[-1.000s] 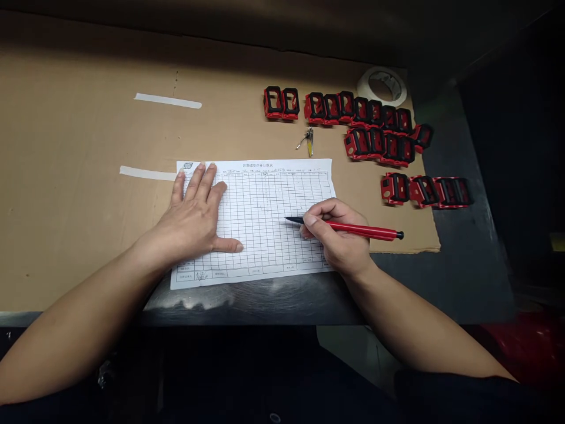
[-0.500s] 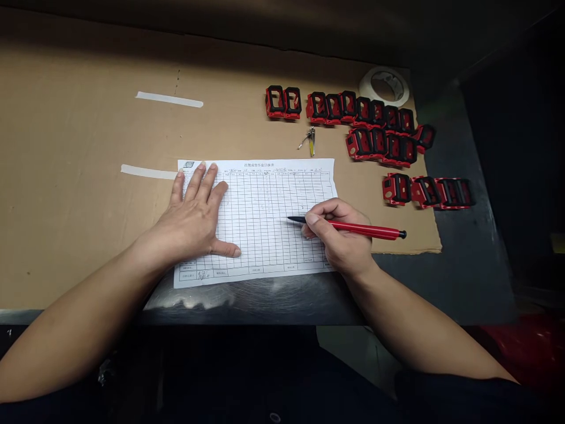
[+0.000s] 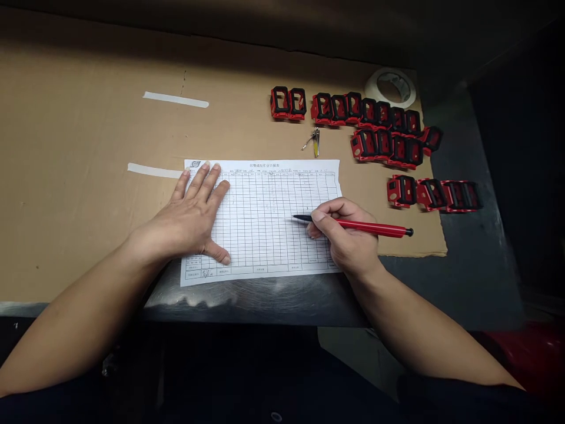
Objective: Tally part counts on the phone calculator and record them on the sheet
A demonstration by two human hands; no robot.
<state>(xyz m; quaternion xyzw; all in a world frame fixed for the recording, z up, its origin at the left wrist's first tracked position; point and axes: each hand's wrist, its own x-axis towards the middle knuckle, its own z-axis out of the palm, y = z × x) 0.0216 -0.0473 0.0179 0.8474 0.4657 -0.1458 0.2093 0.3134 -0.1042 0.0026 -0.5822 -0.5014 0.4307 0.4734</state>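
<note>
A printed form (image 3: 258,235) with a grid of rows and columns lies flat, partly on cardboard and partly over the metal table edge. My left hand (image 3: 194,215) rests on its left side, fingers spread. Between the thumb and fingers of my right hand (image 3: 346,235) is a red pen (image 3: 375,228) with a black tip end. That tip points left over the right-middle part of the grid; whether it touches the paper I cannot tell. Handwritten marks show in some cells and at the lower left. My left hand covers part of the left columns.
Several red and black plastic frames (image 3: 366,112) stand in rows at the right. A tape roll (image 3: 391,88) lies behind them. Nail clippers (image 3: 316,143) sit above the form. White tape strips (image 3: 176,100) are on the cardboard (image 3: 79,165); dark metal (image 3: 481,265) borders it.
The whole view has shifted slightly, so things appear a little further right. My left thumb has drawn in towards the left. My right hand keeps the pen over nearly the same part of the form.
</note>
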